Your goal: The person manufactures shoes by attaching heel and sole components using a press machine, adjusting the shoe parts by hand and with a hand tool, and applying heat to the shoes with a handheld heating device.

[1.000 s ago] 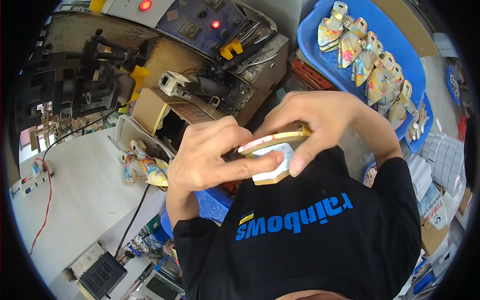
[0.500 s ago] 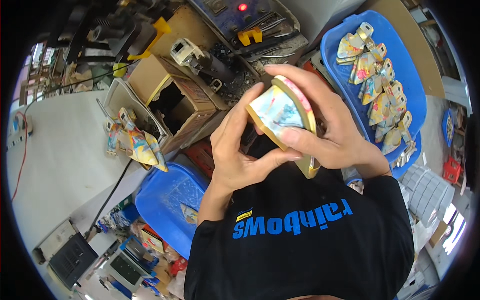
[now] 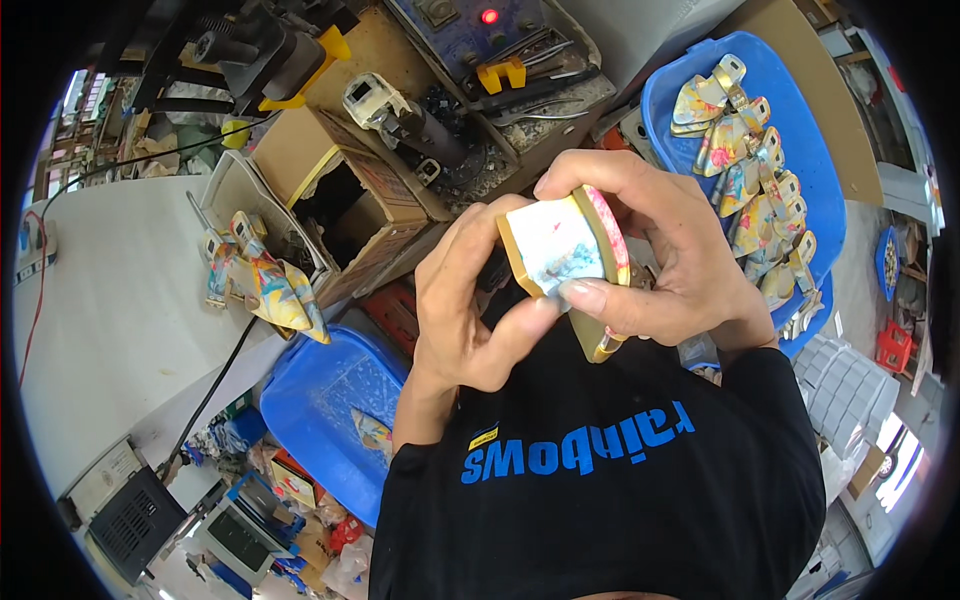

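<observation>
Both hands hold one floral piece in front of my chest. It is wedge-shaped, white, blue and pink, with gold edges; a narrow gold part hangs below it. My left hand grips the left edge, fingers behind and thumb at the lower corner. My right hand wraps the right side, its thumb pressed on the lower front near the left thumb. The fingertips behind the piece are hidden. Similar floral pieces lie on the table's edge at left, and several more floral pieces are in the right bin.
A blue bin stands at right; another blue bin at lower left holds a floral piece. Ahead are an open cardboard box, a machine post and a tool-laden panel with a red light. A white table extends left.
The piece has turned in my hands, so its pale face shows more squarely, and it sits slightly lower. My left thumb has moved up to the piece's lower corner.
</observation>
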### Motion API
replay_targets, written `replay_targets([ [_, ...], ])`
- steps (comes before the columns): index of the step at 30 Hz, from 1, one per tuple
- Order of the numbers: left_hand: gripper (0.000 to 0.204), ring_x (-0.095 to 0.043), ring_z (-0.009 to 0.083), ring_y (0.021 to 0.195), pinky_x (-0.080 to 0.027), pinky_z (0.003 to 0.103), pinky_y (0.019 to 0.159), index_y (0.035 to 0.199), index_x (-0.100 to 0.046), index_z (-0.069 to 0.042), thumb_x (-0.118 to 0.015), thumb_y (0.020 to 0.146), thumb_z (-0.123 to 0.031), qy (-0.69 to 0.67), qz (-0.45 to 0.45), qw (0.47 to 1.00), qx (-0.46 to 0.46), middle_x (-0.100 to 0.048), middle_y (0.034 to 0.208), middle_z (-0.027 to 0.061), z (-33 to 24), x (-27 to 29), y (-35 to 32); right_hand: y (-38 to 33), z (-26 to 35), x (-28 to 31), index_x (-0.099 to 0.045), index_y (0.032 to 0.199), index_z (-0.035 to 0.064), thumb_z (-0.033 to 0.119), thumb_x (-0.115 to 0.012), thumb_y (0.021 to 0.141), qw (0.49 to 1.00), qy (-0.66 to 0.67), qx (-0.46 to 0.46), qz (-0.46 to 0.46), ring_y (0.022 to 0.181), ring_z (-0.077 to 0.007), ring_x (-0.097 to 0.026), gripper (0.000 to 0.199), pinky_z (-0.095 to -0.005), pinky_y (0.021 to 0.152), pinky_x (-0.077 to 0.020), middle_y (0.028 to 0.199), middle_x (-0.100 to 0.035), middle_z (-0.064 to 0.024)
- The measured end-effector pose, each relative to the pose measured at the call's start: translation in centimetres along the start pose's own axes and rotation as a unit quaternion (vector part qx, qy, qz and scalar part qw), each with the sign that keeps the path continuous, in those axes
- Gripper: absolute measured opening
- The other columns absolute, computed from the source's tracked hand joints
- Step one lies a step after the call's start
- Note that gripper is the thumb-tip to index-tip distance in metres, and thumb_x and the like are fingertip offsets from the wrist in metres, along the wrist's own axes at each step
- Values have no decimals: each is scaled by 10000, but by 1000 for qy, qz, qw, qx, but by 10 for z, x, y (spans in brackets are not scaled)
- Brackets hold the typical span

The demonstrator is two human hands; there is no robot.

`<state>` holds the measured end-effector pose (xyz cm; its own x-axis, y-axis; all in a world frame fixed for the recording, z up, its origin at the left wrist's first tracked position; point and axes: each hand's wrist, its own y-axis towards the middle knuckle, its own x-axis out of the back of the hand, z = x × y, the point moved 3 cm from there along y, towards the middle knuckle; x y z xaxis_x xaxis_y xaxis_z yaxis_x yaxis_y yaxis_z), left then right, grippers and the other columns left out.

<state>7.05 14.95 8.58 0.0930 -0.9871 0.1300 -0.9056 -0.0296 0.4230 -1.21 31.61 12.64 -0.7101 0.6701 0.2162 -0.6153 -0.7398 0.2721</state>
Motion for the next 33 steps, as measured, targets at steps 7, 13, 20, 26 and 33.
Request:
replay_targets([
  [7, 454, -611, 203, 733, -484, 288, 679, 1052, -612, 69, -734, 723, -219, 38, -7, 999, 19, -627, 859, 127, -6, -1, 9, -1, -1, 3, -551, 1234, -29, 124, -742, 760, 1000, -13, -1, 5, 768, -136, -658, 534, -256, 655, -522, 949, -644, -100],
  [13, 428, -579, 182, 688, -464, 281, 645, 1003, -616, 56, -751, 698, -211, -9, 2, 999, 38, -605, 806, 102, -10, -3, 18, -1, -3, 7, -571, 1223, 23, 110, -740, 779, 1000, 19, 13, -8, 816, -155, -675, 483, -281, 731, -535, 948, -658, -79],
  [20, 405, -558, 167, 669, -454, 277, 643, 945, -618, 47, -753, 643, -187, -9, 31, 999, 32, -590, 770, 81, -14, 0, 27, -3, -6, 7, -539, 1216, -48, 130, -736, 735, 1000, 15, 7, 10, 853, -166, -668, 550, -287, 758, -523, 1004, -656, -114],
  [26, 401, -552, 152, 659, -447, 266, 633, 926, -624, 40, -752, 618, -181, -23, 39, 998, 38, -586, 759, 74, -9, 1, 27, -5, -8, 5, -485, 1180, -23, 59, -716, 741, 993, 105, -53, 17, 886, -172, -675, 503, -293, 787, -538, 995, -646, -123],
  [33, 441, -519, 104, 648, -424, 246, 614, 995, -632, 43, -776, 637, -169, -56, 50, 993, 93, -556, 747, 29, 0, 1, 24, -8, -9, 4, -474, 1186, 2, 76, -736, 757, 990, 88, -112, -1, 963, -140, -624, 508, -289, 827, -499, 1039, -609, -93],
])
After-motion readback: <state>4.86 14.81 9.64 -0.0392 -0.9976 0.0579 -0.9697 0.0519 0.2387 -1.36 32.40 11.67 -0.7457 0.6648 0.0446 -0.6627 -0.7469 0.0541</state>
